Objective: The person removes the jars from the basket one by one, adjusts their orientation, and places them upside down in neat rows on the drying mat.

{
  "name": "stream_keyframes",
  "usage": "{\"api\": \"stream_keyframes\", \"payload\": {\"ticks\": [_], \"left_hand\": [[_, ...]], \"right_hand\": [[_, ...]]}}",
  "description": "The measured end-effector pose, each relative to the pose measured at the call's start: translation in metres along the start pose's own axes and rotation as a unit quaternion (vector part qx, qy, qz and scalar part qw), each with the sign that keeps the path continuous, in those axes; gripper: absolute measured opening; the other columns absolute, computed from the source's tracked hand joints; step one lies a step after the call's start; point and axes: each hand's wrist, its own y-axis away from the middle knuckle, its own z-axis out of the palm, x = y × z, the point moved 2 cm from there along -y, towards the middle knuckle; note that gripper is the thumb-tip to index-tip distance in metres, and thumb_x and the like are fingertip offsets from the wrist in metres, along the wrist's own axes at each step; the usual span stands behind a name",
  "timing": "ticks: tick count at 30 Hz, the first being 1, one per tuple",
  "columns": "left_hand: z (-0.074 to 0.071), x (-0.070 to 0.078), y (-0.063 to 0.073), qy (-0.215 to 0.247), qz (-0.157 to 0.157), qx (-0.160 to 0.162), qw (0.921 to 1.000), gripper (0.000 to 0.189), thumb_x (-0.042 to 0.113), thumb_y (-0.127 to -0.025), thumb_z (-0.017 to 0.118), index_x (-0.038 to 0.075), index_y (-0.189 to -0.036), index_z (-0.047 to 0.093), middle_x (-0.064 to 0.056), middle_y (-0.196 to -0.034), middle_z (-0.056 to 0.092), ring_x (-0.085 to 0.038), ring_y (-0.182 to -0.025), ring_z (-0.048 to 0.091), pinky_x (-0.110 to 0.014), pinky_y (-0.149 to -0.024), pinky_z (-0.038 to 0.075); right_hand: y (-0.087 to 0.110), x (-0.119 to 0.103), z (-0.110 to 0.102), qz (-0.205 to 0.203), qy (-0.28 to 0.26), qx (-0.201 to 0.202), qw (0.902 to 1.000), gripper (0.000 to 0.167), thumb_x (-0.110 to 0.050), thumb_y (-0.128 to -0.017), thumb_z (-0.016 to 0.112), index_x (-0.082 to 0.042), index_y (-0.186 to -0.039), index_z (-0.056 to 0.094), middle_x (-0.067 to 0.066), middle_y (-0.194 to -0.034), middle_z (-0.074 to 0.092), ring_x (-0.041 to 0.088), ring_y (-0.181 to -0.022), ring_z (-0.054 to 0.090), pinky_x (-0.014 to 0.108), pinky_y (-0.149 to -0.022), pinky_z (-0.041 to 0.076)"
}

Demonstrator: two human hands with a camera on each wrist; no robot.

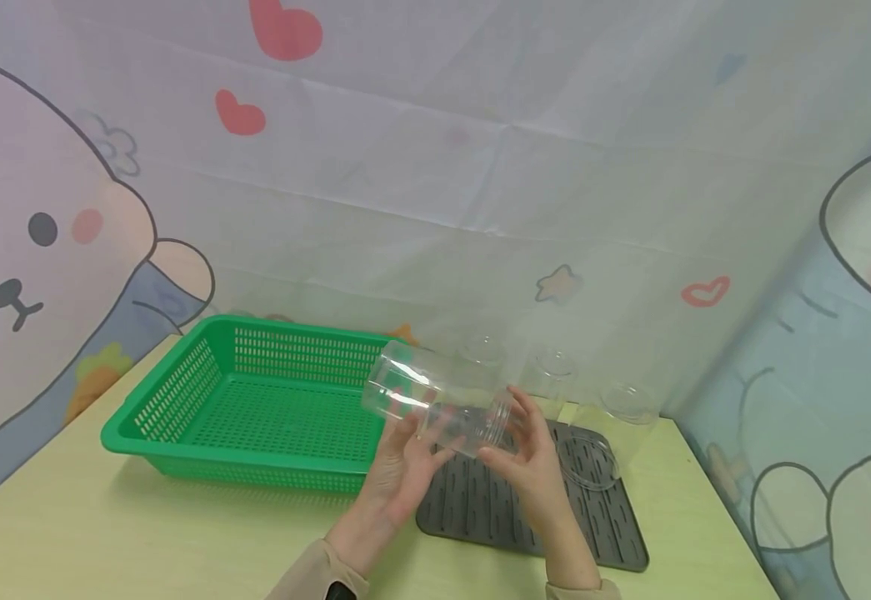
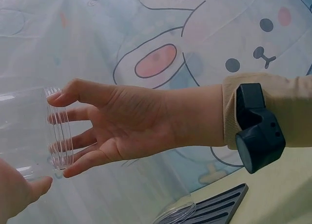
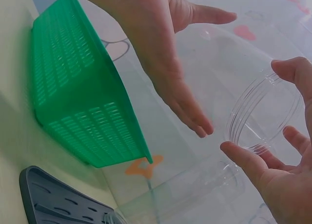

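Observation:
A clear jar (image 1: 435, 392) with a threaded rim is held tilted in the air, its base toward the upper left in the head view. My right hand (image 1: 528, 467) grips the threaded rim; in the right wrist view its thumb and fingers (image 3: 243, 158) spread round the mouth. Under the jar's body is my left hand (image 1: 401, 471), supporting it. The left fingers (image 3: 183, 104) look straight in the right wrist view, with the thumb held apart. Through the clear wall, some left fingers show in the head view. The jar appears empty.
Several more clear jars (image 1: 628, 417) stand on a dark grey ridged mat (image 1: 480, 508) behind and right of my hands. A green perforated basket (image 1: 255, 454) sits on the left of the pale table (image 1: 202, 533). A printed cloth (image 1: 420, 167) hangs behind.

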Motion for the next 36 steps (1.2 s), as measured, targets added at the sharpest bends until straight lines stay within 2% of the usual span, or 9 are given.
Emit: {"api": "stream_keyframes", "payload": {"ticks": [6, 11, 19, 23, 31, 36], "left_hand": [[-0.002, -0.001, -0.001, 0.012, -0.001, 0.011, 0.9999, 0.105, 0.027, -0.091, 0.07, 0.029, -0.156, -0.012, -0.01, -0.164, 0.011, -0.038, -0.15, 0.017, -0.061, -0.118, 0.019], [-0.003, -0.001, -0.002, 0.02, -0.001, 0.019, 0.9996, 0.1, 0.022, -0.093, 0.066, 0.027, -0.157, -0.011, -0.011, -0.165, 0.006, -0.038, -0.149, 0.018, -0.062, -0.118, 0.018], [-0.008, -0.001, -0.004, 0.019, 0.002, 0.028, 0.9994, 0.103, 0.024, -0.091, 0.069, 0.027, -0.157, -0.009, -0.01, -0.165, 0.004, -0.039, -0.149, 0.019, -0.061, -0.117, 0.02], [-0.008, 0.0, -0.004, 0.014, 0.009, 0.029, 0.9994, 0.101, 0.024, -0.09, 0.07, 0.027, -0.157, -0.006, -0.009, -0.165, 0.007, -0.038, -0.149, 0.019, -0.062, -0.117, 0.021], [-0.008, 0.003, -0.005, -0.006, 0.026, 0.028, 0.9992, 0.095, 0.015, -0.092, 0.065, 0.027, -0.157, -0.004, -0.01, -0.164, 0.01, -0.038, -0.149, 0.019, -0.063, -0.116, 0.02], [-0.01, 0.003, -0.007, -0.035, 0.037, 0.034, 0.9981, 0.096, 0.007, -0.088, 0.064, 0.026, -0.157, 0.0, -0.011, -0.164, 0.009, -0.038, -0.148, 0.022, -0.065, -0.115, 0.02]], "right_hand": [[0.0, 0.0, 0.0, 0.0, 0.0, -0.004, 1.0, 0.082, 0.002, -0.086, 0.068, -0.009, -0.153, 0.023, 0.019, -0.153, 0.027, 0.04, -0.139, 0.032, 0.026, -0.092, 0.052], [0.0, 0.002, -0.001, 0.003, 0.006, -0.001, 1.0, 0.082, -0.001, -0.086, 0.069, -0.011, -0.153, 0.024, 0.018, -0.154, 0.026, 0.04, -0.139, 0.032, 0.029, -0.092, 0.052], [-0.002, 0.006, -0.002, 0.019, 0.014, -0.004, 0.9997, 0.085, -0.003, -0.084, 0.072, -0.019, -0.154, 0.026, 0.016, -0.155, 0.025, 0.038, -0.141, 0.032, 0.051, -0.102, 0.047], [-0.003, 0.007, -0.002, 0.021, 0.014, -0.011, 0.9996, 0.086, -0.005, -0.084, 0.074, -0.019, -0.154, 0.026, 0.016, -0.155, 0.026, 0.039, -0.142, 0.031, 0.057, -0.105, 0.042], [-0.004, 0.008, -0.005, 0.028, 0.024, -0.018, 0.9992, 0.084, -0.005, -0.084, 0.074, -0.02, -0.153, 0.027, 0.016, -0.157, 0.023, 0.042, -0.144, 0.028, 0.058, -0.105, 0.042], [-0.003, 0.008, -0.01, 0.035, 0.047, 0.001, 0.9983, 0.072, -0.005, -0.088, 0.069, -0.013, -0.15, 0.033, 0.014, -0.154, 0.032, 0.038, -0.142, 0.034, 0.053, -0.105, 0.044]]}}
